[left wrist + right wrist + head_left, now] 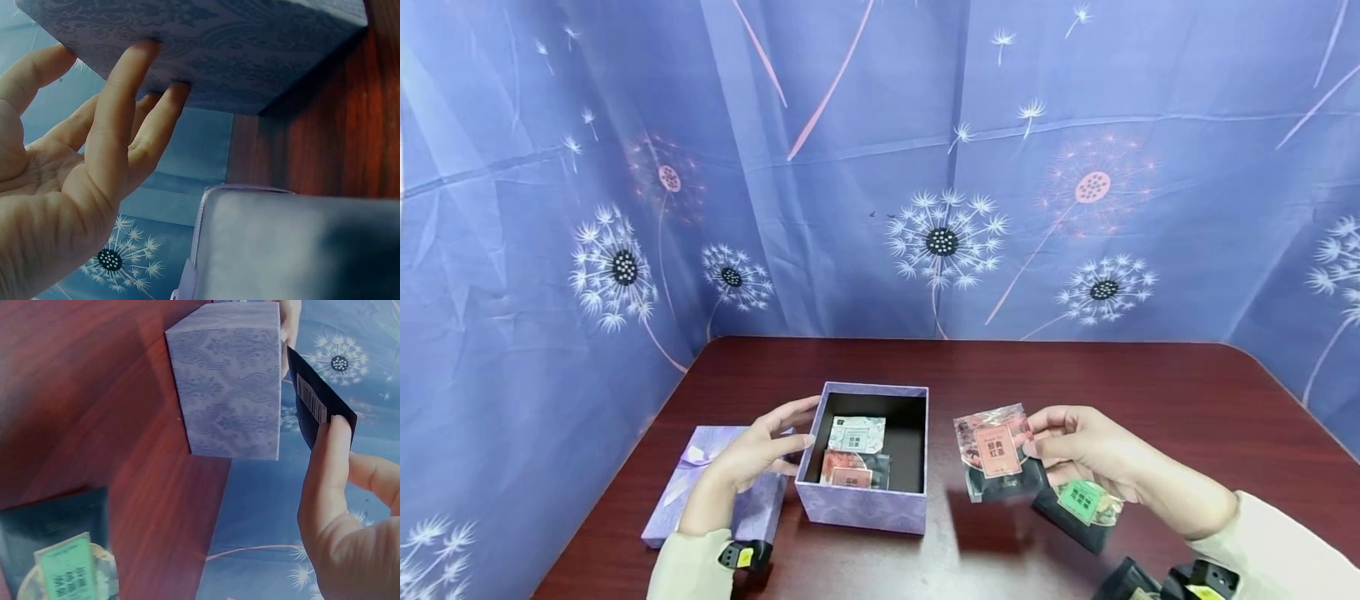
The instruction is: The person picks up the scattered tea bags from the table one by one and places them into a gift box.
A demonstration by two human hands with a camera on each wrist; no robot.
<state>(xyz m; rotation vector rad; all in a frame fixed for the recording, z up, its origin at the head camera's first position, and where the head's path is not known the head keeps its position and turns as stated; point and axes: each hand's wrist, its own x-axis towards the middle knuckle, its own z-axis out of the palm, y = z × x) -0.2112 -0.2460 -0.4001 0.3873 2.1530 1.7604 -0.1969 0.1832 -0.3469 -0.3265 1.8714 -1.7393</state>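
Observation:
My left hand is at the left side of an open purple patterned box, its fingertips against the outer wall in the left wrist view. Inside the black interior lie a pale tea sachet and a red-labelled one. Right of the box, my right hand pinches another tea sachet by its edge, between thumb and fingers, above the table. That sachet has a red label; its black back with a barcode faces the right wrist camera.
A green-labelled sachet lies on the dark red table below my right hand. Another dark packet sits near the right wrist. The purple box lid with a ribbon bow lies left of the box. A blue dandelion-print curtain surrounds the table.

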